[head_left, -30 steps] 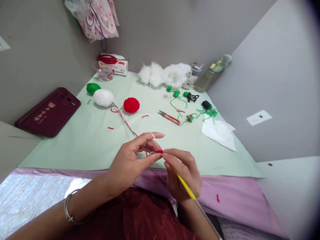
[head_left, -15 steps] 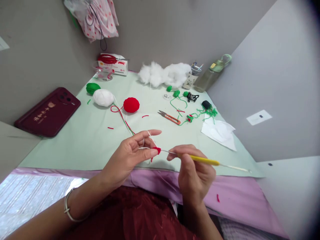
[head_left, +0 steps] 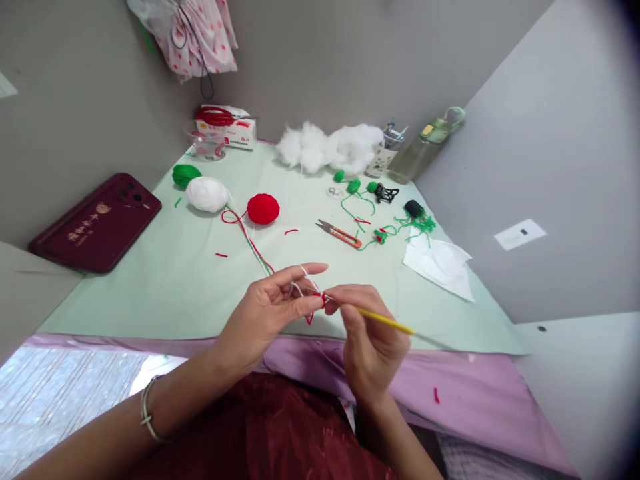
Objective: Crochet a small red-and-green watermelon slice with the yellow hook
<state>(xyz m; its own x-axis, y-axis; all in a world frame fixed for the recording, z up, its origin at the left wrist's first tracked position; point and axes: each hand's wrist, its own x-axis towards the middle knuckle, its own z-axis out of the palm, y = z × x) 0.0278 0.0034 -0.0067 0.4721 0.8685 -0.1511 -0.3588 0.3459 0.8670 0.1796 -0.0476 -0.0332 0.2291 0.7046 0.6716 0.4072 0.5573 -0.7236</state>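
My left hand [head_left: 267, 310] pinches a small red crochet piece [head_left: 324, 301] between thumb and fingers, its index finger stretched out with white yarn [head_left: 306, 275] looped over it. My right hand [head_left: 373, 340] grips a yellow-handled crochet hook [head_left: 387, 321] like a pen. The hook's tip meets the red piece, and the right fingertips are close against it, partly hiding it. Red and white strands run from the left hand back to a red yarn ball [head_left: 263, 209] and a white yarn ball [head_left: 207, 194].
Orange thread snips [head_left: 340, 235] lie mid-table. Behind are white stuffing [head_left: 327, 148], a pen cup [head_left: 384, 157] and a bottle [head_left: 423, 150]. Green crocheted bits [head_left: 354, 186] and white paper [head_left: 437, 263] lie right. A dark red phone [head_left: 95, 223] leans left, near a green yarn ball [head_left: 187, 176].
My right hand has moved left with the hook, bringing its fingers up to the red piece. The left hand has shifted slightly right.
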